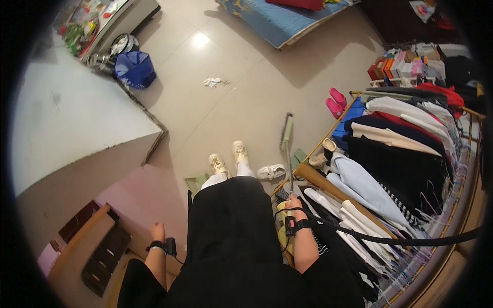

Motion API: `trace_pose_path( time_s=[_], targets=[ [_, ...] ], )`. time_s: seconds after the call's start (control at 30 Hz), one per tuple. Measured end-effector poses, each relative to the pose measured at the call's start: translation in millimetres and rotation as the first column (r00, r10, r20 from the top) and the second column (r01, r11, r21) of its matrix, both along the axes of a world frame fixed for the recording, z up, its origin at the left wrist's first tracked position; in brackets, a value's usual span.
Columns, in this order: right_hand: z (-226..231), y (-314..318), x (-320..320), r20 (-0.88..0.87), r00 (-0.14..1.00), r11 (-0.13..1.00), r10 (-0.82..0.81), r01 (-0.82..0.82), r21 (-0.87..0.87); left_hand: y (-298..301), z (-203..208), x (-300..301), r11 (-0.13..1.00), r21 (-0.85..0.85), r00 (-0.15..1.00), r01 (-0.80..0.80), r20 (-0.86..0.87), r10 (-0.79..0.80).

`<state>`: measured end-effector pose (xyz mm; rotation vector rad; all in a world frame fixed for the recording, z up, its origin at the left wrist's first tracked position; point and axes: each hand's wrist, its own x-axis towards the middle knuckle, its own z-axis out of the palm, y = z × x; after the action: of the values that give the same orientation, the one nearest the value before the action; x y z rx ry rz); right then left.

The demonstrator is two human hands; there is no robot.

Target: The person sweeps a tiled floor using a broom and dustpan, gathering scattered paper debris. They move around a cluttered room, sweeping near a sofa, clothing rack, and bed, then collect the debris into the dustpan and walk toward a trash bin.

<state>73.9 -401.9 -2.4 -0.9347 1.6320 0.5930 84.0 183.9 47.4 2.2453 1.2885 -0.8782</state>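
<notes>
My right hand (295, 203) is closed round the thin handle of a broom (288, 134). The broom's pale green head with grey bristles rests on the floor ahead, right of my feet. My left hand (158, 231) hangs low at my left side with the fingers curled; whether anything is in it is hidden. Beside my left shoe, a light green dustpan (196, 182) stands on the floor, partly hidden by my black clothing. Farther ahead lie crumpled white scraps (211, 82) with small dark bits next to them.
A rack of hanging clothes (395, 154) fills the right side. White shoes (271, 171) and pink clogs (335, 102) sit on the floor near it. A blue bag (134, 70) leans by the white wall (77, 113) at left; a blue-covered bed (280, 23) stands ahead.
</notes>
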Motion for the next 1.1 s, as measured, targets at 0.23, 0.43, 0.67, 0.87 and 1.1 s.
trace_pose_path(
  time_s=[0.23,0.43,0.67,0.87,1.1],
  targets=[
    [-87.8,-5.7,43.1,0.155,0.928,0.94,0.34,-0.338,-0.039,-36.2,50.7,-104.3,0.445,-0.264,0.515,-0.856,-0.51,0.689],
    [-77.6,69.6,94.2,0.101,0.995,0.937,-0.019,-0.017,0.348,-65.8,62.3,-120.2,0.278,-0.262,0.374,-0.924,-0.48,0.794],
    [3.8,15.9,99.1,0.037,0.979,0.901,-0.2,0.169,0.399,-121.1,46.8,-134.1,0.045,-0.33,0.283,-0.943,-0.722,0.632],
    [-32.0,-44.3,77.2,0.019,0.997,0.995,0.074,-0.075,0.059,-143.6,25.4,-128.2,-0.038,-0.328,0.116,-0.944,-0.435,0.893],
    [-98.4,-15.0,87.6,0.226,0.808,0.823,0.544,-0.566,0.04,-78.2,43.7,-124.8,0.868,-0.23,0.847,-0.441,0.212,0.487]
  ],
)
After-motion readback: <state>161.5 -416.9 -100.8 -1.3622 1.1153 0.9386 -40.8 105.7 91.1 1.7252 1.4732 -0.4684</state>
